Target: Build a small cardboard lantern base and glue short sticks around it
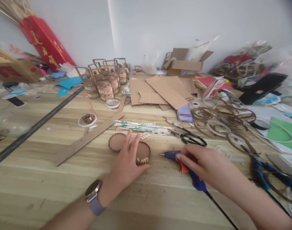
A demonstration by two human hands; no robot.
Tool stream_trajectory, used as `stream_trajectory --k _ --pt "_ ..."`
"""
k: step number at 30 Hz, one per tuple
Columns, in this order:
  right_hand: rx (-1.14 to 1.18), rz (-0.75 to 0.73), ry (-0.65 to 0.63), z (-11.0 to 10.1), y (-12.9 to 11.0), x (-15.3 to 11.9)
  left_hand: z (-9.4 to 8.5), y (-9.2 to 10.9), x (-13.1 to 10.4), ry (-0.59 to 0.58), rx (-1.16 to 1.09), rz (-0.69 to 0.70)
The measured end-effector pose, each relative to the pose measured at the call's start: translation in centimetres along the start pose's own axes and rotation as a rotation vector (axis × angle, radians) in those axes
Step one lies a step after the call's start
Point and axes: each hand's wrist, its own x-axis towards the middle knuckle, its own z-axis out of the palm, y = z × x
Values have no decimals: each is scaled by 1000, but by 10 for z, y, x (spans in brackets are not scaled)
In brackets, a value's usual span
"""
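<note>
My left hand (126,159), a watch on its wrist, is spread over a round brown disc (144,151) edged with short sticks; a few pale sticks stand at its near rim. Touching it on the left lies a second round disc (117,142). My right hand (196,158) is closed around the top of a blue glue gun (171,155) with an orange trigger, its nozzle pointing left toward the discs. Behind the discs lies a bundle of pale sticks in green-printed wrappers (141,126). Black scissors (193,139) rest behind my right hand.
A long cardboard strip (88,140) lies at left, near a ring of brown beads (87,119). Small woven baskets (105,89) and cardboard sheets (148,91) stand or lie behind. Brown hoops (241,140) and pliers (261,172) clutter the right. The gun's cord (220,207) trails nearward.
</note>
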Motion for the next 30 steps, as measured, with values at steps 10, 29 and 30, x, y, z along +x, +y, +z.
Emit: stream_trajectory --k 10,29,30 --pt "-120 266 -151 29 23 -20 9 6 0 81 101 98" --pt "655 246 250 19 14 -24 8 4 2 49 78 -1" --pt "774 255 183 19 13 -23 8 4 2 47 78 0"
